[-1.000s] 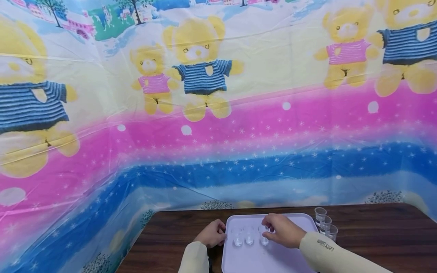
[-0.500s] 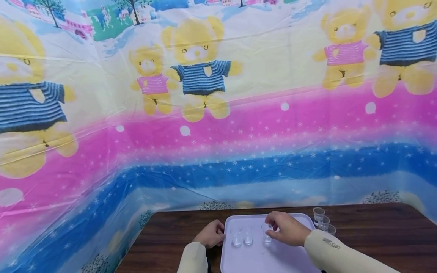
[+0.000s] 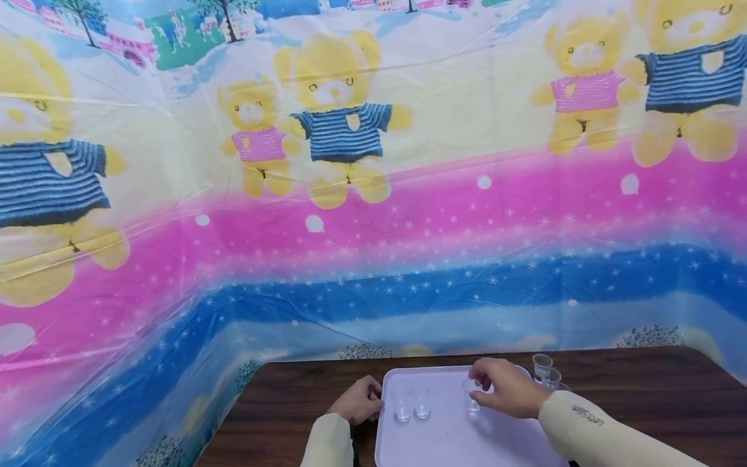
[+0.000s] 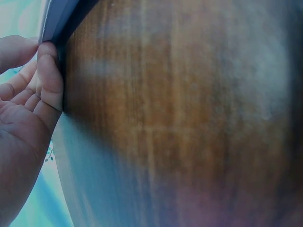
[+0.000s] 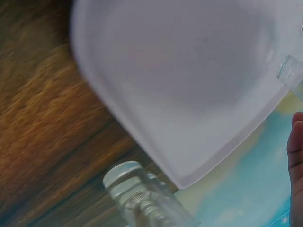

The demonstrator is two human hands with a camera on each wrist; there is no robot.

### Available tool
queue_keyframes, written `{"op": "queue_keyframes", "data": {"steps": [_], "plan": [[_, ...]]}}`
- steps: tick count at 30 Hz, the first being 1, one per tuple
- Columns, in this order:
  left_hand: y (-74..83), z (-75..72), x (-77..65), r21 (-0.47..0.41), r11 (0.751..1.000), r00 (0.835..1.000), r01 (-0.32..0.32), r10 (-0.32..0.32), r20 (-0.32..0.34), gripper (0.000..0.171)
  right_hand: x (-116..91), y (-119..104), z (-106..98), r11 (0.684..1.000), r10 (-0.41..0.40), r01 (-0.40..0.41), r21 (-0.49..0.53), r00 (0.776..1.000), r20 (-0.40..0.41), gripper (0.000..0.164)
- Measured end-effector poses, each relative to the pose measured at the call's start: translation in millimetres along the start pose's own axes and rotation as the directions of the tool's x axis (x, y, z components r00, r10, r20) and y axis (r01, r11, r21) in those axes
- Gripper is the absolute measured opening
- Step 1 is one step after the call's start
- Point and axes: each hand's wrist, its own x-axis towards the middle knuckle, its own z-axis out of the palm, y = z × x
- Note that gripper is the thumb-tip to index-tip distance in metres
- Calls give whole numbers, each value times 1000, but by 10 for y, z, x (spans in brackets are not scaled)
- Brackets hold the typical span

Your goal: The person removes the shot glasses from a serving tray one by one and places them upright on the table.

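My left hand (image 3: 357, 400) pinches the left rim of a pale lilac tray (image 3: 432, 446) between thumb and fingers; the left wrist view shows the tray's edge (image 4: 51, 21) in that grip. My right hand (image 3: 512, 389) holds a small clear shot glass (image 3: 473, 407) over the tray's right half, fingers near its rim. Two similar glasses, a left one (image 3: 403, 410) and a right one (image 3: 422, 408), stand side by side on the tray's left half. In the right wrist view, only part of the right hand (image 5: 296, 161) shows, at the right edge.
Beyond the tray's right edge, several more clear glasses (image 3: 542, 368) stand in a row on the dark wooden table (image 3: 636, 389), partly hidden by the right sleeve. A bear-printed cloth (image 3: 432, 292) hangs right behind the table.
My right hand has moved the glass to the right across the tray, away from the other two. My left hand has stayed at the tray's rim.
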Motion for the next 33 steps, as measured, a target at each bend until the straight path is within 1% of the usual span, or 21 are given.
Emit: {"op": "queue_keyframes", "data": {"steps": [4, 12, 16, 20, 24, 27, 30, 33], "plan": [[10, 7, 12, 0, 1000, 1000, -8, 8, -10, 17, -51, 62, -63, 1000, 2, -2, -12, 1000, -16, 22], [15, 18, 23, -8, 1000, 1000, -8, 8, -1, 18, -198, 233, -182, 999, 27, -28, -34, 999, -20, 23], [8, 17, 20, -7, 1000, 1000, -14, 14, -5, 17, -274, 286, -259, 998, 42, -43, -44, 999, -25, 23], [18, 13, 2, -16, 1000, 1000, -22, 22, -7, 17, -326, 352, -320, 997, 38, -40, -62, 999, -30, 23], [18, 14, 1, -19, 1000, 1000, -21, 21, -9, 17, -368, 403, -375, 996, 57, -59, -65, 998, -29, 24], [21, 16, 6, -19, 1000, 1000, -15, 15, -9, 17, -414, 414, -429, 997, 52, -53, -54, 998, -31, 26], [23, 13, 6, -17, 1000, 1000, -9, 9, -9, 17, -468, 423, -475, 998, 26, -28, -52, 999, -39, 26], [10, 16, 11, -12, 1000, 1000, -3, 3, -10, 18, -513, 437, -510, 998, 26, -28, -49, 999, -39, 26]]}}
